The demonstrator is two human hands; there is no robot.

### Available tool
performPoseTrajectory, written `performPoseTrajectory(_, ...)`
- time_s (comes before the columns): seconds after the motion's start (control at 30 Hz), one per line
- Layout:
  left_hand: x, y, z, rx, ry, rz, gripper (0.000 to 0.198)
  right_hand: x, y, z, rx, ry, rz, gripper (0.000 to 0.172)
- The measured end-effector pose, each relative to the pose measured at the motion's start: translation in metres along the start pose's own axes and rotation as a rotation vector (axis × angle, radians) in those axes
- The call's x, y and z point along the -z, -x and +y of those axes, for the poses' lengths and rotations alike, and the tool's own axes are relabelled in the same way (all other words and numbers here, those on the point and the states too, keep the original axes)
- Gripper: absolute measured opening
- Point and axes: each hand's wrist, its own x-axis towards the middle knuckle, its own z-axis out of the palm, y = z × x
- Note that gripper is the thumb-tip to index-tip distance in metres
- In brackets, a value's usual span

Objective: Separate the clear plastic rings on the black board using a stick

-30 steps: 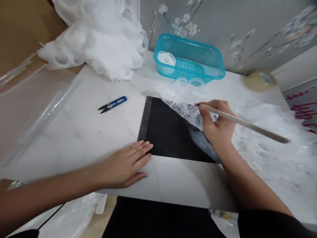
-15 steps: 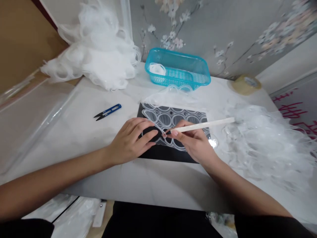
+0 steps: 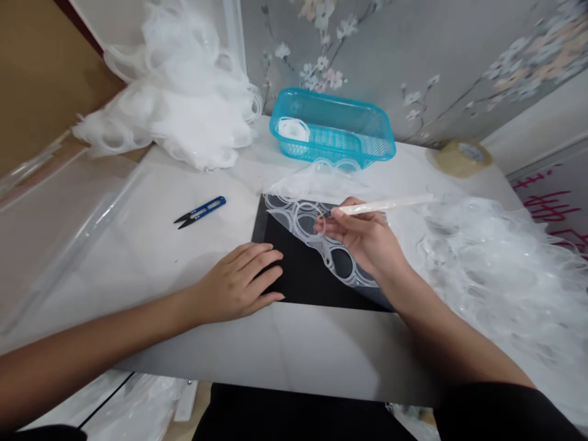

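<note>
My right hand [image 3: 367,236] grips a slim white stick-like tool [image 3: 390,205] with a thin dark tip; its exact kind I cannot make out. The fingertips touch a translucent white sheet patterned with rings [image 3: 342,263], whose near left part is lifted and folded back. Whether the fingers also pinch the sheet, I cannot tell. Beneath it lies a black mat [image 3: 303,269]. My left hand [image 3: 241,278] rests palm down at the mat's left edge, its fingers stretched out and holding nothing.
Blue thread snips [image 3: 201,212] lie on the white table to the left. A turquoise basket [image 3: 333,101] with white rings inside stands behind the mat. Piles of translucent ring-patterned pieces rise at back left [image 3: 184,104] and right [image 3: 500,263]. A tape roll [image 3: 462,158] sits at back right.
The sheet's near left part has been lifted and folded toward the far right, baring more black mat. My right hand has moved up with the tool; my left hand has drawn back slightly toward me.
</note>
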Motion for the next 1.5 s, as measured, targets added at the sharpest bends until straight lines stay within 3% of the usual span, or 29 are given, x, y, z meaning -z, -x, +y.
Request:
performPoseTrajectory(0.07,-0.001,-0.008,-0.001,-0.005,-0.072,-0.004,0.040,-0.006,0.004,0.001,-0.093,-0.022,-0.069,0.023)
performPoseTrajectory(0.17,-0.005,-0.018,0.001,0.010,-0.175,-0.033,0.039,-0.015,0.013,0.008,-0.201,-0.077,-0.136,0.021)
performPoseTrajectory(0.33,-0.011,-0.018,0.008,0.130,-0.072,-0.137,0.038,-0.019,0.017,0.015,-0.247,-0.136,-0.128,0.021)
performPoseTrajectory(0.43,-0.013,-0.012,0.010,0.160,0.011,-0.130,0.029,-0.021,0.017,0.016,-0.276,-0.175,-0.115,0.023)
performPoseTrajectory(0.53,-0.013,-0.009,0.011,0.104,0.044,-0.109,0.019,-0.024,0.017,0.017,-0.289,-0.191,-0.114,0.023)
performPoseTrajectory(0.7,-0.013,-0.014,0.010,-0.033,-0.120,-0.058,0.034,-0.028,0.016,0.025,-0.309,-0.142,-0.105,0.026)
performPoseTrajectory(0.87,-0.018,-0.017,0.012,-0.021,-0.112,0.017,0.017,-0.025,0.016,0.032,-0.318,-0.113,-0.108,0.025)
performPoseTrajectory(0.97,-0.019,-0.015,0.015,0.164,0.108,0.032,0.015,-0.022,0.016,0.034,-0.310,-0.121,-0.132,0.026)
performPoseTrajectory(1.1,-0.010,-0.019,0.014,0.758,0.595,-0.065,0.023,-0.021,0.017,0.037,-0.265,-0.114,-0.162,0.026)
performPoseTrajectory(1.17,-0.003,-0.023,0.011,0.957,0.791,-0.106,0.028,-0.022,0.020,0.040,-0.196,-0.046,-0.164,0.026)
performPoseTrajectory(1.3,0.004,-0.027,0.007,1.095,1.015,-0.155,0.032,-0.028,0.029,0.044,0.067,0.310,-0.153,0.024)
performPoseTrajectory(1.5,0.002,-0.025,0.009,1.137,1.087,-0.188,0.028,-0.031,0.038,0.047,0.401,0.684,-0.242,0.017)
